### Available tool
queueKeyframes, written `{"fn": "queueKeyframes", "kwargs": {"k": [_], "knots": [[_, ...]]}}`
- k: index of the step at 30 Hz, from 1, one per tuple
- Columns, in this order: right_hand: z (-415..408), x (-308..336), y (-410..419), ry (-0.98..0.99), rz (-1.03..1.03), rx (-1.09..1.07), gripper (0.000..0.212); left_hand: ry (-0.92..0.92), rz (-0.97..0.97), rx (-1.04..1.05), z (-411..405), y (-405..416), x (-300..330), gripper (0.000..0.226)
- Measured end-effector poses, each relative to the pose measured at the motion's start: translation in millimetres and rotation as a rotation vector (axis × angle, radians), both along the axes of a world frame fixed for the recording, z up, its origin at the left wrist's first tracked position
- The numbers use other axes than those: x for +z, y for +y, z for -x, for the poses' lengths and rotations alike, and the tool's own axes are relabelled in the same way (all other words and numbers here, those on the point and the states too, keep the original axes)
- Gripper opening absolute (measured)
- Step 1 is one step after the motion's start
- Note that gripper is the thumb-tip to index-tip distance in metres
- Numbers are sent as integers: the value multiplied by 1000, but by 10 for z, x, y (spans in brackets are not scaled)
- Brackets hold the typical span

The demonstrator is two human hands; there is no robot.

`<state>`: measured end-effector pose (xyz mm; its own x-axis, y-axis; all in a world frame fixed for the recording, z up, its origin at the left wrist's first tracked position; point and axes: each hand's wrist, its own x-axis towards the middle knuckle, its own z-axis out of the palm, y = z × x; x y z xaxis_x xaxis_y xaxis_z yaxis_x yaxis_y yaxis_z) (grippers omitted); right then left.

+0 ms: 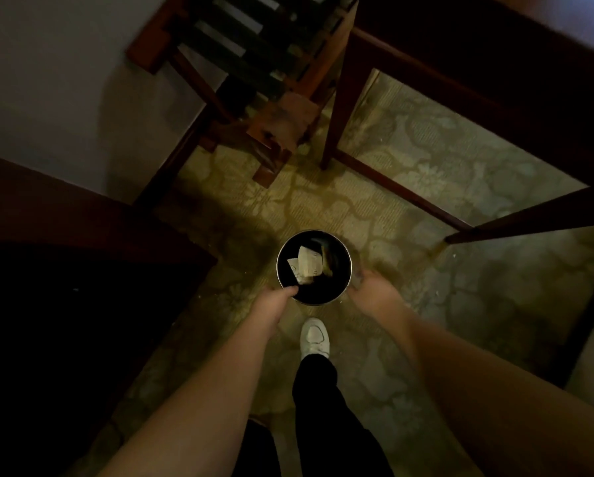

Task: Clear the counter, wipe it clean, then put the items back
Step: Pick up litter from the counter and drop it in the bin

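Observation:
A small round black waste bin [337,290] with a metal rim stands on the patterned carpet below me. Crumpled paper scraps [305,265] lie inside it. My left hand [274,301] grips the bin's near-left rim, thumb over the edge. My right hand [371,287] is at the bin's right side, fingers curved against its outer wall; motion blur hides how firmly it holds. The counter itself is not clearly in view.
A dark wooden table's frame and leg [337,108] stand ahead on the right. A wooden luggage rack [254,74] stands against the wall at the back. Dark wooden furniture [65,228] fills the left. My white shoe [314,337] is just behind the bin.

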<state>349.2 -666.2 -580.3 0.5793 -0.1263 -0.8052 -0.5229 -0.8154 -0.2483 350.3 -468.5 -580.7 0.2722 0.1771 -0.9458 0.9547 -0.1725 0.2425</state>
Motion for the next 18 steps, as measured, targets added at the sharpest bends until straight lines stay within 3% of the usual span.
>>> {"fn": "queueKeyframes", "kwargs": {"k": [6,11,18], "knots": [[118,475,79,-22,-7,32,32,-70,-22,-108,143,251,594,44],[109,1055,296,-110,-67,61,18,-263,-94,-299,180,477,1263,26],[-91,2236,838,-253,-82,269,28,-518,-202,-366,149,1001,2509,20]]}}
